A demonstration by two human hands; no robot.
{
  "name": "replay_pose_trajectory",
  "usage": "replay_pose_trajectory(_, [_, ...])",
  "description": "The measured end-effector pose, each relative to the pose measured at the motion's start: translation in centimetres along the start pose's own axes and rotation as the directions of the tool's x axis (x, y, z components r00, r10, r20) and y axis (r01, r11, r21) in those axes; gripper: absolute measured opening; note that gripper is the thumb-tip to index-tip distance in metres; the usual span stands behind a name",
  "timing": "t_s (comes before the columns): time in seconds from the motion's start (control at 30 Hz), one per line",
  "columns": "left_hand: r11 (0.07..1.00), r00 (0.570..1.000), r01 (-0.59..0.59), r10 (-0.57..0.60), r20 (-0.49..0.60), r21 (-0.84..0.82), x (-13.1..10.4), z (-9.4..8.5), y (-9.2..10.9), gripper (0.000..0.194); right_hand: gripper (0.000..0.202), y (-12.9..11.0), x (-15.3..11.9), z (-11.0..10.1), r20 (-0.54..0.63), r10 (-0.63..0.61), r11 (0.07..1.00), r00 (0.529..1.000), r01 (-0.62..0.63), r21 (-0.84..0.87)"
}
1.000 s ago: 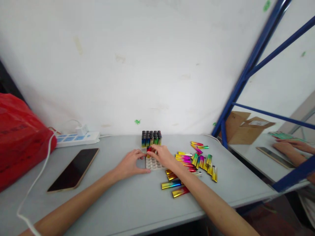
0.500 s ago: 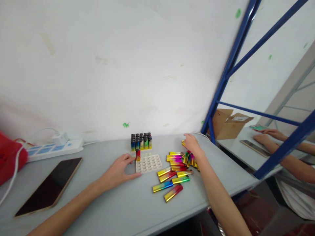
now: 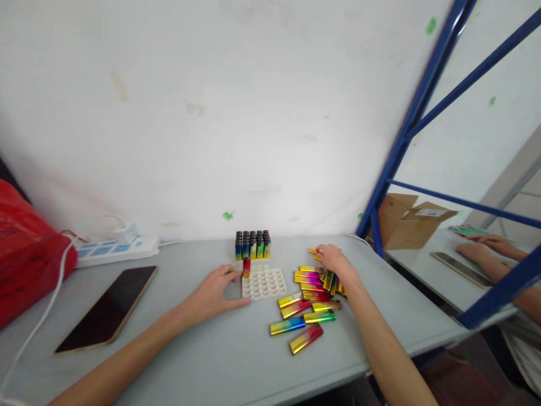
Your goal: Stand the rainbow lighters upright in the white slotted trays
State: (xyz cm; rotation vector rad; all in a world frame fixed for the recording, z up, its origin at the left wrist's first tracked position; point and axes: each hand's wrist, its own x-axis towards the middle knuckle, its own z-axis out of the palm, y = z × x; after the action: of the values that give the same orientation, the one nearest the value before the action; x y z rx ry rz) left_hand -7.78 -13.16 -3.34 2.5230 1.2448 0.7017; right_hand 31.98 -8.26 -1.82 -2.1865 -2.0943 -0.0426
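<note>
My left hand rests at the left side of a white tray with rows of round holes, thumb at its near corner and fingers at its far corner, gripping that edge. One red and yellow lighter stands upright in the tray's far left corner, close to my fingertips. Over the far end of a loose heap of shiny lighters, my right hand has its fingers curled down around a yellow lighter; its fingertips are partly hidden.
Behind the tray, a block of upright lighters stands near the wall. On the left lie a phone, a power strip and a red bag. A blue frame, a cardboard box and another person's arms are at right.
My right hand has drawn down slightly toward the heap, and its fingers have curled in among the lighters. My left hand stays at the tray. The whole view has shifted a little.
</note>
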Motion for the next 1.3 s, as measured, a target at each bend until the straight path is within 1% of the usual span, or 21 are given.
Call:
replay_pose_trajectory(0.13, [1.000,1.000,-0.006,0.006,-0.003,-0.002,-0.1,0.0,0.0,0.063,0.031,-1.8,-0.6,-0.8,0.039,-0.121,0.992,0.992,0.120,0.046])
replay_pose_trajectory(0.23, [1.000,1.000,-0.008,0.008,0.006,0.005,-0.1,-0.1,0.1,0.062,0.025,-2.9,-1.1,-1.3,0.066,-0.241,0.969,0.968,0.236,0.072])
replay_pose_trajectory(0.3, [1.000,1.000,-0.005,0.004,0.021,0.009,-0.1,-0.2,0.3,0.061,0.025,-3.4,-1.3,-1.6,0.059,-0.329,0.941,0.943,0.321,0.106])
replay_pose_trajectory(0.37, [1.000,0.999,-0.002,0.002,0.032,0.011,-0.1,-0.4,0.4,0.059,0.028,-3.7,-1.5,-1.7,0.014,-0.384,0.913,0.923,0.378,0.154])
replay_pose_trajectory(0.4, [1.000,0.999,-0.001,0.000,0.035,0.011,-0.1,-0.4,0.5,0.060,0.030,-3.9,-1.7,-1.7,-0.021,-0.391,0.904,0.920,0.388,0.178])
replay_pose_trajectory(0.47, [1.000,0.999,0.005,-0.006,0.039,0.012,-0.1,-0.4,0.6,0.060,0.033,-4.2,-1.9,-1.7,-0.090,-0.355,0.899,0.930,0.366,0.240])
replay_pose_trajectory(0.57, [1.000,0.999,0.002,-0.003,0.033,0.010,-0.1,-0.3,0.5,0.059,0.038,-4.9,-2.1,-1.6,-0.144,-0.287,0.855,0.947,0.321,0.408])
replay_pose_trajectory(0.67, [1.000,1.000,-0.004,0.004,0.018,0.003,-0.2,-0.1,0.3,0.059,0.042,-5.9,-2.2,-1.5,-0.228,-0.245,0.730,0.942,0.334,0.596])
replay_pose_trajectory(0.73, [1.000,1.000,0.000,0.000,0.025,0.005,-0.2,-0.1,0.2,0.060,0.047,-6.8,-2.1,-1.4,-0.279,-0.203,0.601,0.939,0.344,0.721])
replay_pose_trajectory(0.77, [1.000,1.000,0.001,-0.001,0.030,0.008,-0.2,-0.1,0.2,0.060,0.050,-7.3,-2.1,-1.3,-0.284,-0.178,0.531,0.942,0.335,0.778])
replay_pose_trajectory(0.83, [1.000,0.999,-0.004,0.003,0.038,0.014,-0.2,-0.1,0.2,0.058,0.053,-8.3,-2.1,-1.0,-0.262,-0.133,0.396,0.956,0.293,0.870])
replay_pose_trajectory(0.9, [1.000,0.999,-0.007,0.006,0.039,0.016,-0.1,-0.1,0.3,0.058,0.056,-9.4,-2.3,-0.8,-0.215,-0.108,0.245,0.971,0.236,0.940])
replay_pose_trajectory(1.0, [1.000,1.000,0.010,-0.011,0.027,0.020,-0.1,0.0,0.3,0.060,0.057,-10.8,-2.9,-0.6,-0.116,-0.156,-0.013,0.981,0.115,0.993])
replay_pose_trajectory(1.03, [1.000,1.000,0.017,-0.018,0.019,0.023,-0.1,0.0,0.2,0.060,0.056,-11.1,-3.2,-0.6,-0.089,-0.190,-0.075,0.978,0.076,0.994])
replay_pose_trajectory(1.07, [0.999,1.000,0.022,-0.022,0.011,0.026,-0.1,0.1,0.2,0.060,0.055,-11.4,-3.5,-0.6,-0.070,-0.226,-0.118,0.972,0.045,0.992])
replay_pose_trajectory(1.13, [0.999,1.000,0.027,-0.027,-0.003,0.028,-0.1,0.3,0.1,0.061,0.053,-11.8,-4.0,-0.7,-0.065,-0.276,-0.165,0.959,0.019,0.986])
replay_pose_trajectory(1.23, [0.999,1.000,0.024,-0.024,-0.011,0.027,-0.1,0.4,0.0,0.061,0.054,-12.4,-4.3,-0.9,-0.088,-0.281,-0.173,0.956,0.039,0.984])
replay_pose_trajectory(1.3, [0.999,1.000,0.019,-0.019,-0.008,0.035,-0.1,0.5,0.0,0.062,0.057,-12.9,-4.2,-0.9,-0.080,-0.263,-0.154,0.962,0.040,0.987])
